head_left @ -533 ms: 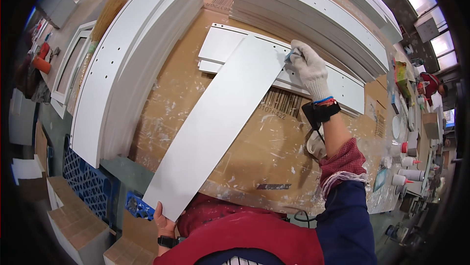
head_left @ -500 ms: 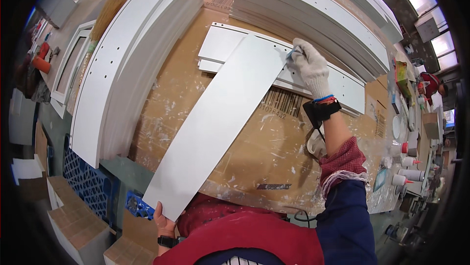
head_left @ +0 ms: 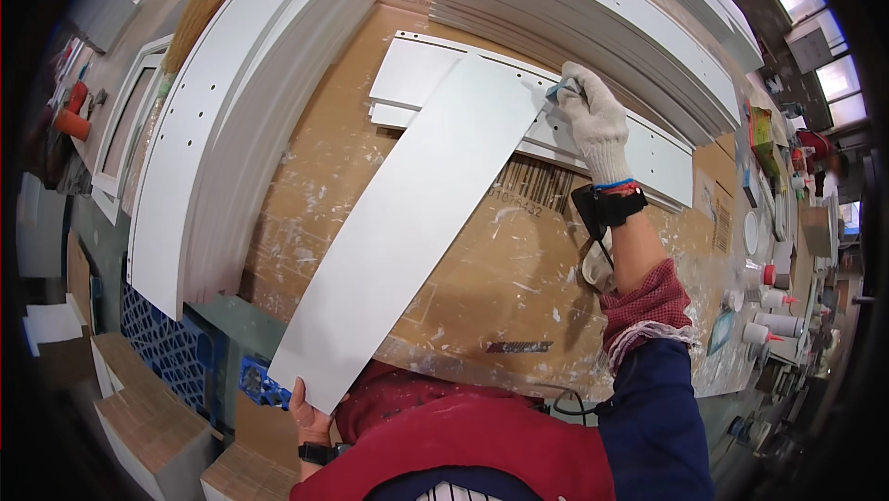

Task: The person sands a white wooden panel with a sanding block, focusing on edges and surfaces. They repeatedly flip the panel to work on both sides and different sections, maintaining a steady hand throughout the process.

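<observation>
My bare left hand [head_left: 310, 419] grips the near end of the long flat white-painted panel [head_left: 417, 223], which lies diagonally across the paint-spattered cardboard worktop [head_left: 519, 288]. My gloved right hand [head_left: 593, 121] is closed on a small blue-grey pad [head_left: 562, 90] pressed at its far corner. The panel looks stiff, light and easily scuffed, so I judge the edges the best hold.

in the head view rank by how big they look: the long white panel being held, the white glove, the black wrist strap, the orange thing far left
1. long white panel
2. white glove
3. black wrist strap and orange thing: look about alike, and the fisheye rim distorts the latter, so unranked.
</observation>
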`<control>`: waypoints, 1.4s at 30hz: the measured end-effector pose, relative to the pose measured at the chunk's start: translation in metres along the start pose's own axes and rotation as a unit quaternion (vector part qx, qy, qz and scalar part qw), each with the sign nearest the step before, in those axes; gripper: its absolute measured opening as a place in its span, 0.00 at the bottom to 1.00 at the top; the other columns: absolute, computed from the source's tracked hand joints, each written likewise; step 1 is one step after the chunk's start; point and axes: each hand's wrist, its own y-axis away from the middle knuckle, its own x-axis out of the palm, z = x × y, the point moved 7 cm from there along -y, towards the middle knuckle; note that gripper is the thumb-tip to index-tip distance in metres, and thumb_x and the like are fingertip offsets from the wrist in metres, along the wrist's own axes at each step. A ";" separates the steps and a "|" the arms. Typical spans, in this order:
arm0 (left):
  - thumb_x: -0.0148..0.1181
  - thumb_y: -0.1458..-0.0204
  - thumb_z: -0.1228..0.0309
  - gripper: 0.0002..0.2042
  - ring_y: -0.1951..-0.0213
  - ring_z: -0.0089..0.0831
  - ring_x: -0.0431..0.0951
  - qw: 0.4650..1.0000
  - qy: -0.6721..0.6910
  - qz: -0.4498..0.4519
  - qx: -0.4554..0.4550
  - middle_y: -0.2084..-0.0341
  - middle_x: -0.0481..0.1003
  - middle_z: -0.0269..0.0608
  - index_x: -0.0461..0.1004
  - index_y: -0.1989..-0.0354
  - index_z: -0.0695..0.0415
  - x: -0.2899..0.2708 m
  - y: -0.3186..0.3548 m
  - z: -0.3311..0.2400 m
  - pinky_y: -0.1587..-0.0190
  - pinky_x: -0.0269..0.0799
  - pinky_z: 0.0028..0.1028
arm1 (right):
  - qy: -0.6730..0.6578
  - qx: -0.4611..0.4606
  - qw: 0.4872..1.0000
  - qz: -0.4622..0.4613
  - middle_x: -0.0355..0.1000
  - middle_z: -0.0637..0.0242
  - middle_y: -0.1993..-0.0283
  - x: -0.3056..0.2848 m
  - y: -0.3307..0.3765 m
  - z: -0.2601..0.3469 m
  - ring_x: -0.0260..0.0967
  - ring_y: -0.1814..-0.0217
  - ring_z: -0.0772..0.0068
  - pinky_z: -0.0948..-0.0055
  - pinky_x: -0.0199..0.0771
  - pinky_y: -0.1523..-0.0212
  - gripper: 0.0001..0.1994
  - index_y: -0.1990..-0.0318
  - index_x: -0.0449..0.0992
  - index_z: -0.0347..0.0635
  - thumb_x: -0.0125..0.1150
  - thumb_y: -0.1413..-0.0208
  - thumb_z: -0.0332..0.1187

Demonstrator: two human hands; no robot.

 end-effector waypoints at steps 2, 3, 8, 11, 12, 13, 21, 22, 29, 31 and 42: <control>0.50 0.43 0.59 0.28 0.46 0.60 0.66 1.000 -0.006 -0.004 0.002 0.44 0.63 0.57 0.53 0.38 0.61 -0.004 0.000 -0.002 0.60 0.69 0.68 | -0.001 -0.007 1.000 0.029 0.74 0.65 0.64 0.005 0.008 0.003 0.72 0.63 0.76 0.78 0.72 0.58 0.16 0.51 0.73 0.45 0.58 0.49 0.23; 0.50 0.43 0.59 0.28 0.46 0.60 0.66 1.000 0.000 -0.002 0.002 0.44 0.62 0.57 0.53 0.38 0.61 -0.005 0.001 -0.002 0.60 0.69 0.68 | -0.001 -0.010 0.999 0.042 0.73 0.65 0.65 0.007 0.012 0.005 0.72 0.63 0.76 0.77 0.72 0.58 0.16 0.51 0.73 0.44 0.57 0.49 0.23; 0.49 0.43 0.59 0.28 0.46 0.60 0.66 1.000 0.008 0.013 -0.001 0.44 0.62 0.57 0.52 0.38 0.61 0.004 0.002 0.000 0.59 0.69 0.68 | -0.025 -0.016 0.998 0.053 0.73 0.68 0.64 0.010 0.016 0.020 0.70 0.63 0.80 0.81 0.71 0.57 0.16 0.50 0.73 0.43 0.55 0.48 0.21; 0.49 0.43 0.59 0.28 0.46 0.60 0.66 1.000 0.004 0.016 0.002 0.44 0.63 0.57 0.52 0.38 0.61 0.004 0.001 0.000 0.60 0.69 0.68 | -0.033 -0.052 0.995 0.073 0.71 0.67 0.64 0.013 0.025 0.027 0.69 0.63 0.79 0.81 0.72 0.58 0.18 0.52 0.72 0.40 0.53 0.50 0.15; 0.49 0.43 0.59 0.28 0.46 0.60 0.66 1.000 0.003 0.012 0.002 0.44 0.63 0.57 0.52 0.38 0.61 0.002 0.001 0.000 0.60 0.69 0.68 | -0.039 -0.052 0.994 0.084 0.71 0.67 0.64 0.016 0.031 0.029 0.69 0.63 0.79 0.81 0.72 0.58 0.18 0.51 0.72 0.39 0.52 0.50 0.14; 0.49 0.43 0.59 0.29 0.46 0.60 0.66 1.000 0.000 0.009 0.001 0.44 0.62 0.57 0.52 0.38 0.61 0.000 0.000 -0.002 0.60 0.69 0.68 | -0.046 -0.051 0.993 0.095 0.71 0.67 0.63 0.018 0.038 0.030 0.68 0.63 0.78 0.81 0.72 0.58 0.18 0.51 0.72 0.39 0.51 0.50 0.13; 0.48 0.43 0.58 0.28 0.47 0.60 0.68 1.000 -0.002 0.004 0.008 0.45 0.63 0.56 0.53 0.38 0.62 0.003 0.001 -0.001 0.61 0.70 0.67 | -0.109 -0.057 0.977 0.173 0.72 0.65 0.61 0.032 0.081 0.041 0.71 0.60 0.76 0.78 0.76 0.57 0.17 0.51 0.72 0.38 0.53 0.49 0.16; 0.48 0.42 0.58 0.28 0.47 0.60 0.68 1.000 -0.002 0.002 0.008 0.45 0.63 0.56 0.53 0.38 0.62 0.003 0.001 -0.002 0.61 0.70 0.67 | -0.149 -0.031 0.976 0.156 0.72 0.65 0.61 0.029 0.075 0.027 0.71 0.59 0.76 0.77 0.76 0.57 0.17 0.51 0.72 0.39 0.54 0.48 0.17; 0.48 0.42 0.57 0.26 0.46 0.59 0.67 1.000 0.002 0.010 -0.003 0.45 0.64 0.56 0.57 0.40 0.59 0.008 0.002 0.000 0.59 0.70 0.67 | -0.041 -0.023 0.997 0.063 0.73 0.64 0.60 0.019 0.031 0.022 0.73 0.59 0.74 0.78 0.76 0.57 0.13 0.52 0.73 0.40 0.51 0.45 0.21; 0.48 0.42 0.57 0.25 0.46 0.59 0.67 1.000 0.003 0.011 -0.008 0.45 0.64 0.56 0.57 0.40 0.59 0.009 0.001 0.000 0.59 0.70 0.67 | -0.004 -0.076 0.995 0.063 0.72 0.65 0.62 0.015 0.044 0.026 0.72 0.61 0.75 0.79 0.75 0.58 0.14 0.52 0.73 0.40 0.51 0.46 0.19; 0.48 0.42 0.58 0.26 0.47 0.59 0.67 1.000 0.000 0.020 0.000 0.45 0.64 0.56 0.56 0.39 0.59 0.012 0.001 -0.001 0.59 0.70 0.67 | -0.042 -0.132 0.949 0.285 0.73 0.66 0.67 0.045 0.115 0.080 0.71 0.64 0.77 0.79 0.75 0.62 0.13 0.54 0.74 0.42 0.59 0.48 0.22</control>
